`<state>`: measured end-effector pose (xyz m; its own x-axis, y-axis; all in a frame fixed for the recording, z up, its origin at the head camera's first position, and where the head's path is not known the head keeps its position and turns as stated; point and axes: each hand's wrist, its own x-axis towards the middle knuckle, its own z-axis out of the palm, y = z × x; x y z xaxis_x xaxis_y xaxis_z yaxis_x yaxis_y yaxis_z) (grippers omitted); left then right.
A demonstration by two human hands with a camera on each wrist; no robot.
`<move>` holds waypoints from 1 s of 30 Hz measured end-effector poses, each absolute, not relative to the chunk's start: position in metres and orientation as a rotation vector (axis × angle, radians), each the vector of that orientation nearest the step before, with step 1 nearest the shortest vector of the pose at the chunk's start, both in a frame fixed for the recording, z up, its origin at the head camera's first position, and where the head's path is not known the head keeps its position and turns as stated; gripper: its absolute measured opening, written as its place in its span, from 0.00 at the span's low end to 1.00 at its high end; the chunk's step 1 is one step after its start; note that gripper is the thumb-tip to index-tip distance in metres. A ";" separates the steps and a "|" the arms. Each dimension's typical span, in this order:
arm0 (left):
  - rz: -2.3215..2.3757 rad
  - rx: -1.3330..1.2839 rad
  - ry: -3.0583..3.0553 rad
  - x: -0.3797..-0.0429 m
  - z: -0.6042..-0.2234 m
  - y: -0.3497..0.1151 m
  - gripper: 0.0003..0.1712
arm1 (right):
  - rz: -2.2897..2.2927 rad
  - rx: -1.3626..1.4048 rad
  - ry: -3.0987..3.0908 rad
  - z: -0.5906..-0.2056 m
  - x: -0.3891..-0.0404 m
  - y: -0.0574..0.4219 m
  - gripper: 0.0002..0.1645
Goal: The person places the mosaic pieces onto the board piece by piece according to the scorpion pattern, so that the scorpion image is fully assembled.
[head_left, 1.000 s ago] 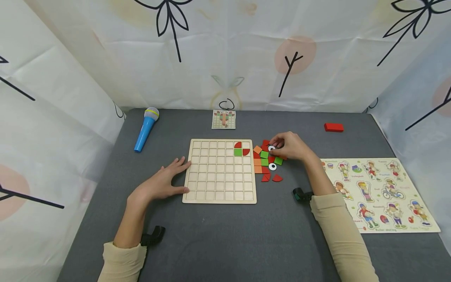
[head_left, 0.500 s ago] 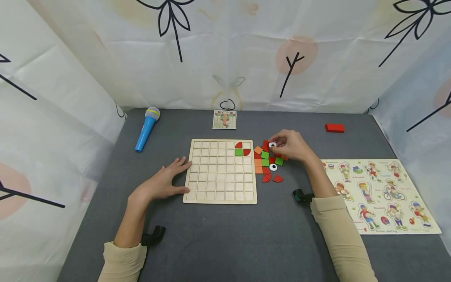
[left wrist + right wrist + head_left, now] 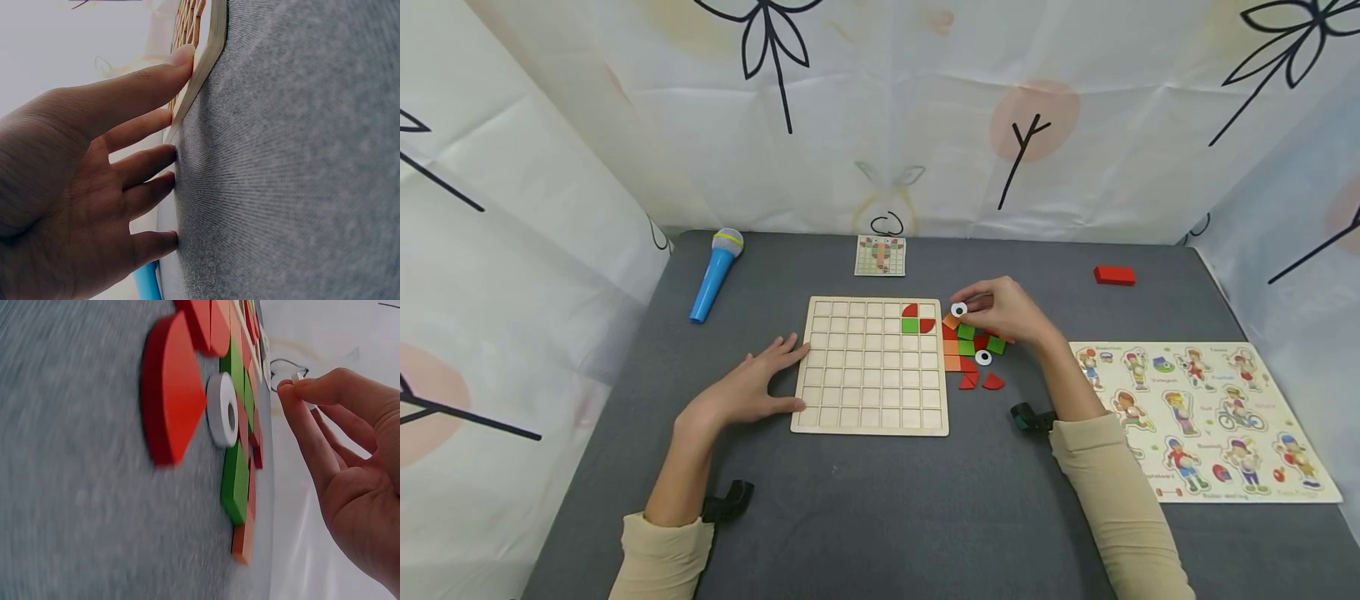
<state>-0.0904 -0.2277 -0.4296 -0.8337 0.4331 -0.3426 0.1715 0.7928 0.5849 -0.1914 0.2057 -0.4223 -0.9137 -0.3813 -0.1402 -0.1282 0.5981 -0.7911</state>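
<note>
The right hand [image 3: 1003, 313] pinches a white disc [image 3: 958, 309], raised above the coloured pieces [image 3: 966, 347] near the wooden grid board [image 3: 868, 377]. The left hand [image 3: 737, 387] is unclenched, its fingers spread, and it touches the left edge of this board.

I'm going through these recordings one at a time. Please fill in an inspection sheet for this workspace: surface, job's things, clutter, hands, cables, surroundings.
Surface: grey tabletop.
Job's things: wooden grid board, with a green square and two red quarter-round pieces near its far right corner; loose red, green and orange pieces at its right; a second white ring on the table; small pattern card beyond the board.
Clutter: blue toy microphone, red block, picture board.
Hands: left hand touches the board's left edge; right hand pinches a white ring between its fingers.
Cables: nothing seen.
Surroundings: pale fabric printed with plant drawings.
</note>
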 end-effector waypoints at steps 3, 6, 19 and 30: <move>0.760 0.453 2.515 -0.091 -0.430 -0.228 0.54 | -1.250 -0.447 2.500 -0.423 -0.192 0.198 0.19; 0.760 0.455 2.516 -0.091 -0.431 -0.228 0.54 | -1.279 -0.481 2.478 -0.423 -0.193 0.188 0.20; 0.753 0.448 2.517 -0.090 -0.428 -0.226 0.54 | -1.258 -0.614 2.532 -0.430 -0.202 0.141 0.19; 0.764 0.452 2.508 -0.091 -0.428 -0.226 0.54 | -1.125 -0.653 2.589 -0.433 -0.214 0.113 0.19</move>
<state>-0.0911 -0.2259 -0.4276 -0.8321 0.4348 -0.3444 0.1691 0.7902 0.5891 -0.2137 0.1131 -0.4335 -0.8701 -0.4909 -0.0436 -0.3032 0.6030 -0.7379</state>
